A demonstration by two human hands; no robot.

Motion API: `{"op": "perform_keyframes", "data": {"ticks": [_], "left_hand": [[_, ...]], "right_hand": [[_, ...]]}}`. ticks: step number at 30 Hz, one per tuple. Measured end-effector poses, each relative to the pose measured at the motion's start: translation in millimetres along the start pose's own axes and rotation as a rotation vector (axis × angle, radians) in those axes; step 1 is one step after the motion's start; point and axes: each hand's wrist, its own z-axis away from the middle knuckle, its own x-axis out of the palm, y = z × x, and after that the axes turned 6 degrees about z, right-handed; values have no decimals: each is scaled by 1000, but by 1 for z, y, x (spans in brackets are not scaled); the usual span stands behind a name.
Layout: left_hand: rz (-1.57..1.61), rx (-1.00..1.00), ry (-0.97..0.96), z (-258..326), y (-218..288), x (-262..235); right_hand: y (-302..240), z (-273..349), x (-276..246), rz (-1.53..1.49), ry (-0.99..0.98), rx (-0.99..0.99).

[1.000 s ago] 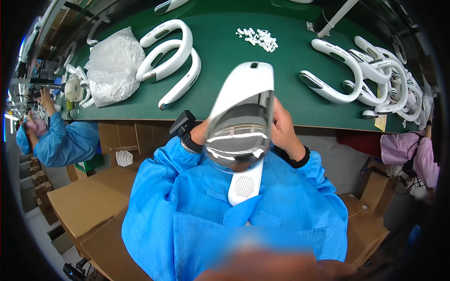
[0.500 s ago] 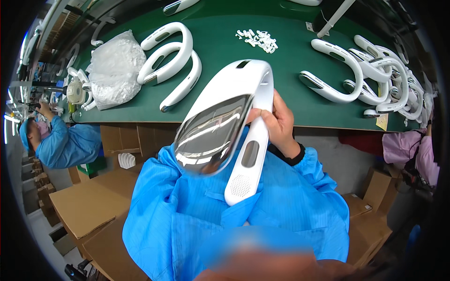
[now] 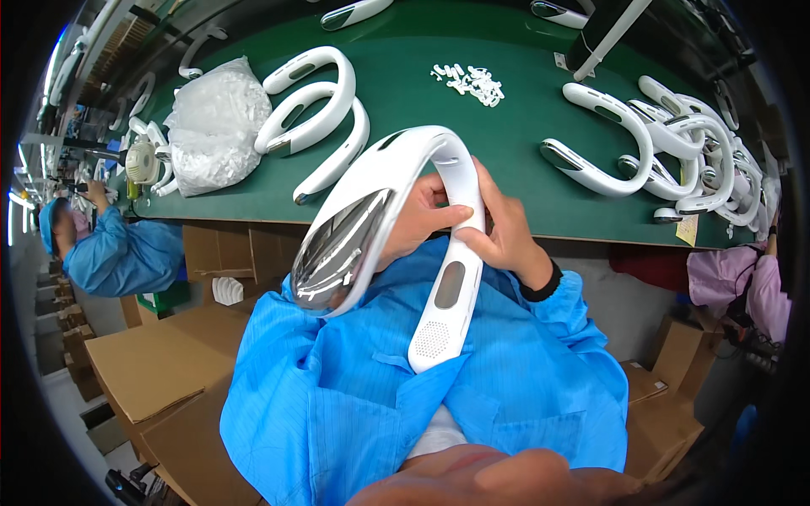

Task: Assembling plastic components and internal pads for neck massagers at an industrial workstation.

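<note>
I hold a white U-shaped neck fan [image 3: 396, 228] close to my chest, above my blue smock. Its left arm shows a shiny silver inner face; its right arm points down and has a dark oval window and a dotted grille. My left hand [image 3: 418, 223] grips it from inside the curve, thumb across the right arm. My right hand [image 3: 506, 232] clasps the right arm from the outer side, near the bend. Both hands are shut on the same fan.
The green worktable [image 3: 523, 126] carries two white neck fans [image 3: 316, 110] at the left, a pile of several more [image 3: 675, 152] at the right, a crumpled clear plastic bag [image 3: 215, 126] and small white parts [image 3: 472, 80]. Cardboard boxes [image 3: 160, 363] stand below. A person in blue [image 3: 110, 249] sits at far left.
The fan has turned in my hands from nearly face-on to tilted, its silver inner side swinging left and its right arm dropping lower. My left hand now shows inside the curve.
</note>
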Motion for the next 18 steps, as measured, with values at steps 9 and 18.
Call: {"op": "perform_keyframes", "data": {"ticks": [9,18], "left_hand": [[43,-33,-33,-9,0,3],[-132,69,-45,-21,-11,-6]], "right_hand": [[-10,-8,-10,99,-56,94],[7,-8,0,-19,-9,126]]}}
